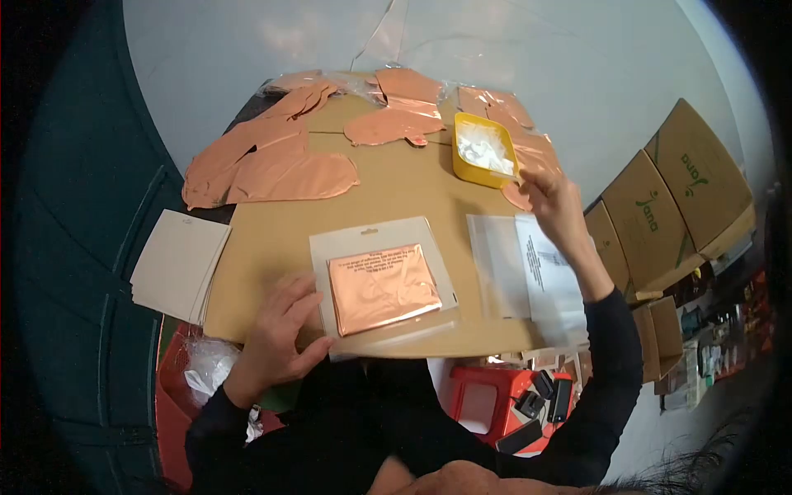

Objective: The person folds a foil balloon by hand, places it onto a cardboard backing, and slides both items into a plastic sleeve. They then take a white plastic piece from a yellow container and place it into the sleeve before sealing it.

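Observation:
A folded shiny copper-coloured foil sheet [384, 299] lies inside a clear plastic bag [433, 239] with a hang hole and printed warning text. My left hand [285, 326] is at the bag's lower left edge, fingers apart and thumb stretched toward its corner. My right hand [553, 202] is beside the near right corner of a yellow tub [481, 175], its thumb and fingers pinched together. A thin pale piece seems to stick out from the pinch, too small to name. Inside the tub is a heap of small white pieces [484, 150].
Flat copper foil balloons [285, 161] spread across the back of the cardboard-covered table [396, 186]. White cards [177, 264] are stacked at left, clear printed bags [516, 264] at right. Brown cartons [652, 210] stand on the right; a red stool [470, 379] with dark devices is below.

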The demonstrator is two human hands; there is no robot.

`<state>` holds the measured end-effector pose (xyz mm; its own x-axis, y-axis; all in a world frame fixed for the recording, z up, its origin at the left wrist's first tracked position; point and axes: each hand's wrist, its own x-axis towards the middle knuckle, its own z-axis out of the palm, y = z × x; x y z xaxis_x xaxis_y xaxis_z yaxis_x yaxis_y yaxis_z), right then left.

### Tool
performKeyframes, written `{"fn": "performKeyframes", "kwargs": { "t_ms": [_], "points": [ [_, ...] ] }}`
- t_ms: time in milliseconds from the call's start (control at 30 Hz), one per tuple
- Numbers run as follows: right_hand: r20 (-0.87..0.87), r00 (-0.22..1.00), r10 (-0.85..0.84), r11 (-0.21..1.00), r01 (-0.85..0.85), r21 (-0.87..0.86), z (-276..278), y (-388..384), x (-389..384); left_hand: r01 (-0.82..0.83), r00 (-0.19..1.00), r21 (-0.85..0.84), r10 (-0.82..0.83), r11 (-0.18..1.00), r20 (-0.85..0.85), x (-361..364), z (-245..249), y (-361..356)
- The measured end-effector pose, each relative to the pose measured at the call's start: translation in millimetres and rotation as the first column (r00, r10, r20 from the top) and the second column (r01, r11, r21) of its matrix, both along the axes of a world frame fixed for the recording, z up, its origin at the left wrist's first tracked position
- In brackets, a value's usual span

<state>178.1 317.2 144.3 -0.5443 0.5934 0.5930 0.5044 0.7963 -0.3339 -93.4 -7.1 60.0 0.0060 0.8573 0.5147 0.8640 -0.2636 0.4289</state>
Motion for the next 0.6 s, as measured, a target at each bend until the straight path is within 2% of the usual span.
{"fn": "performKeyframes", "kwargs": {
  "t_ms": [100,233,300,400,600],
  "points": [
    [-0.061,0.995,0.083,0.984,-0.091,-0.152,-19,-50,24,0.012,0.993,-0.03,-0.016,0.999,-0.117,16,15,10],
    [-0.24,0.945,0.221,0.835,-0.311,-0.455,-46,-119,40,0.087,0.961,0.028,-0.077,0.996,-0.265,35,17,31],
    [-0.184,0.94,0.286,0.861,-0.337,-0.381,-58,-148,42,0.112,0.942,-0.016,-0.111,0.994,-0.318,44,21,43],
    [-0.138,0.907,0.399,0.896,-0.417,-0.15,-94,-162,40,0.132,0.912,-0.05,-0.141,0.99,-0.385,54,20,58],
    [0.016,0.939,0.344,0.939,-0.344,-0.008,-111,-174,39,0.211,0.874,0.048,-0.166,0.976,-0.457,62,14,82]
  ]
}}
